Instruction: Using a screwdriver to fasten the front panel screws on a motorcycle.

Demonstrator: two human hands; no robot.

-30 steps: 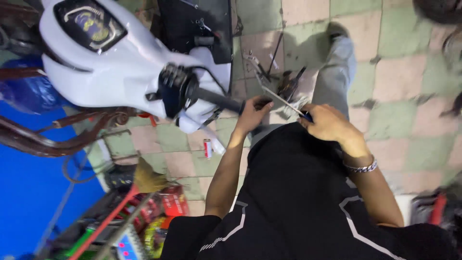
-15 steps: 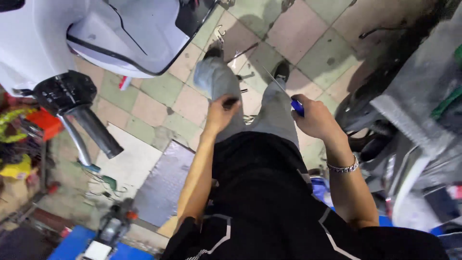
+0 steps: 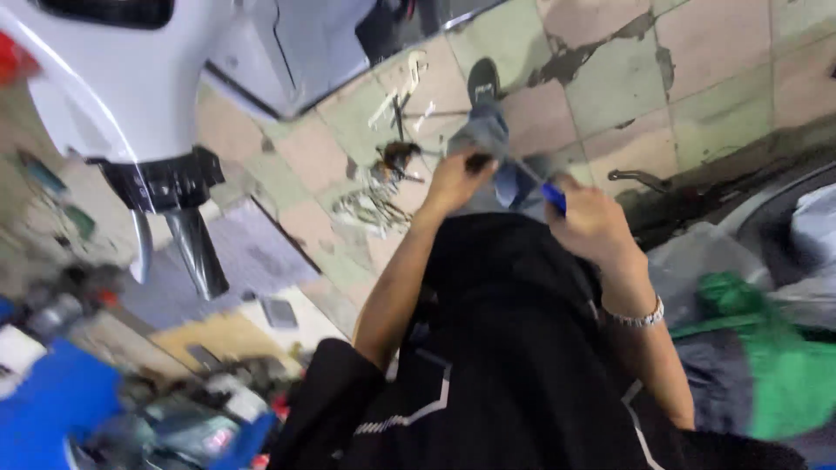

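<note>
Our right hand (image 3: 592, 222) grips a blue-handled tool (image 3: 552, 197), left hand (image 3: 457, 178) pinching its dark end to steady it.

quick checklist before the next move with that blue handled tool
1. Right hand grips the blue-handled tool: ok.
2. Left hand closed on the tool's other end: cannot tell, blurred.
3. What the tool tip touches: cannot tell, hidden by the hands.
4. Tiled floor by the feet free of clutter: not ok, loose parts lie scattered there.
5. White scooter handlebar apart from the left arm: ok.
6. Metal bracelet away from the tool: ok, it sits at the wrist.
</note>
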